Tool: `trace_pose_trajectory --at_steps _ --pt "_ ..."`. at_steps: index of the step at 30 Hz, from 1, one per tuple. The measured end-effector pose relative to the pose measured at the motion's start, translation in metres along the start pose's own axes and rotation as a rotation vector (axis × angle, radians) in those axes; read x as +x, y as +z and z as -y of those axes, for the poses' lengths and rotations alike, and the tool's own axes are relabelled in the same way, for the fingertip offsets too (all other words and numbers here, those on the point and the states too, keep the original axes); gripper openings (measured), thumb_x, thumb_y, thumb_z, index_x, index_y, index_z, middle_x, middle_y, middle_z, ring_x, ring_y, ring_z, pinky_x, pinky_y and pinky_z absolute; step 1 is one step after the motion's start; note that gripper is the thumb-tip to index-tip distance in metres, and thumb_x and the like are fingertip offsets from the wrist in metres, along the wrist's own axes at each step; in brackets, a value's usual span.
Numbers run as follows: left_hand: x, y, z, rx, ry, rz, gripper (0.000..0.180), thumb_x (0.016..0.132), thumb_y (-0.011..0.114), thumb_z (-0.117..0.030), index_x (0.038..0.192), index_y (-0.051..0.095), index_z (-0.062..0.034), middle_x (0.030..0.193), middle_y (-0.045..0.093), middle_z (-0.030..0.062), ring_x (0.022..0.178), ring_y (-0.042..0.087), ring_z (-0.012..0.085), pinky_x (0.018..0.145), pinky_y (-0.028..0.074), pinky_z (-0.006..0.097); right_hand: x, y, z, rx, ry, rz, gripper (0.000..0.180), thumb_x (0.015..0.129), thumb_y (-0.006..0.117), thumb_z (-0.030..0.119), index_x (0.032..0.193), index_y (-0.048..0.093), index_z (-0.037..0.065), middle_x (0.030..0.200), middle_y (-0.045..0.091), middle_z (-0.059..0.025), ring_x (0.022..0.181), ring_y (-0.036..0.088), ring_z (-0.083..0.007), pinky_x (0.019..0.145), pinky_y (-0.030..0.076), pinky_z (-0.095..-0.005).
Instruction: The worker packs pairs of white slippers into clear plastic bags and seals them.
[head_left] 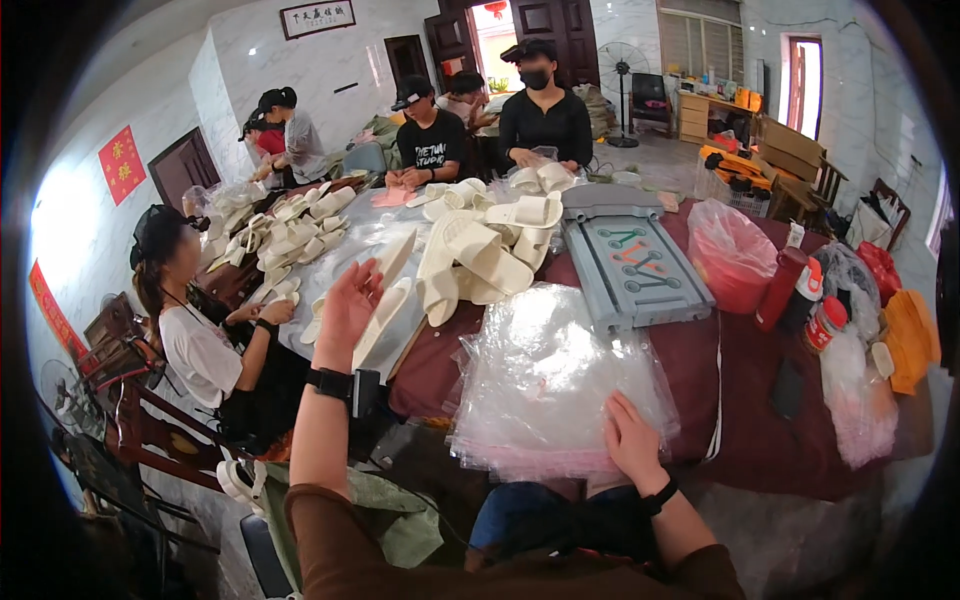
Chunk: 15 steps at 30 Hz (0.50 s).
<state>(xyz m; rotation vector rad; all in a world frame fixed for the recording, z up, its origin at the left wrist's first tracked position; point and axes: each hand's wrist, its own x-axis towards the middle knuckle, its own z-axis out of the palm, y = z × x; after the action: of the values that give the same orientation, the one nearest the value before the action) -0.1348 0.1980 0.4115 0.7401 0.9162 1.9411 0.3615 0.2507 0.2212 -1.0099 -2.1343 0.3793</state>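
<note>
My left hand (350, 305) is raised palm inward beside the cream slippers, its fingers loosely bent and nothing visible in its grasp. Close to its fingertips is one slipper (397, 255), and another slipper (382, 325) stands on edge beside the wrist; I cannot tell whether the hand touches either. A heap of cream slippers (485, 255) lies just to the right. My right hand (632, 438) rests with fingers stretched out on the lower right part of a stack of clear plastic bags (545, 370) with pink edges, at the table's near side.
A grey plastic folding stool (640, 265) lies behind the bags. To the right are a pink bag-lined bucket (730, 255), a red bottle (782, 288), a red-lidded jar (825, 323) and an orange bag (908, 340). Several people sit around the table, one person (205, 320) close on the left.
</note>
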Motion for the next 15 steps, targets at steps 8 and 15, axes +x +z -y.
trace_pose_trajectory --at_steps 8,15 --pt "-0.089 0.138 -0.02 -0.133 0.077 0.528 0.075 0.1 0.047 -0.045 0.146 0.035 0.0132 0.144 0.048 0.0188 0.132 0.046 0.0269 0.102 0.041 0.033 0.003 0.007 -0.006 0.01 0.011 0.025 0.039 0.092 0.059 0.02 0.13 0.058 0.009 0.139 0.057 -0.0109 0.105 0.065 -0.0351 0.084 0.055 -0.0426" --pt "-0.132 0.207 0.077 -0.264 -0.018 0.592 0.077 0.094 0.053 -0.045 0.145 0.039 0.0112 0.15 0.042 0.0187 0.14 0.038 0.0324 0.111 0.035 0.036 0.007 0.0 -0.006 0.139 0.089 0.093 0.035 0.096 0.056 0.021 0.128 0.061 0.007 0.141 0.056 -0.0078 0.108 0.065 -0.0334 0.085 0.054 -0.0411"
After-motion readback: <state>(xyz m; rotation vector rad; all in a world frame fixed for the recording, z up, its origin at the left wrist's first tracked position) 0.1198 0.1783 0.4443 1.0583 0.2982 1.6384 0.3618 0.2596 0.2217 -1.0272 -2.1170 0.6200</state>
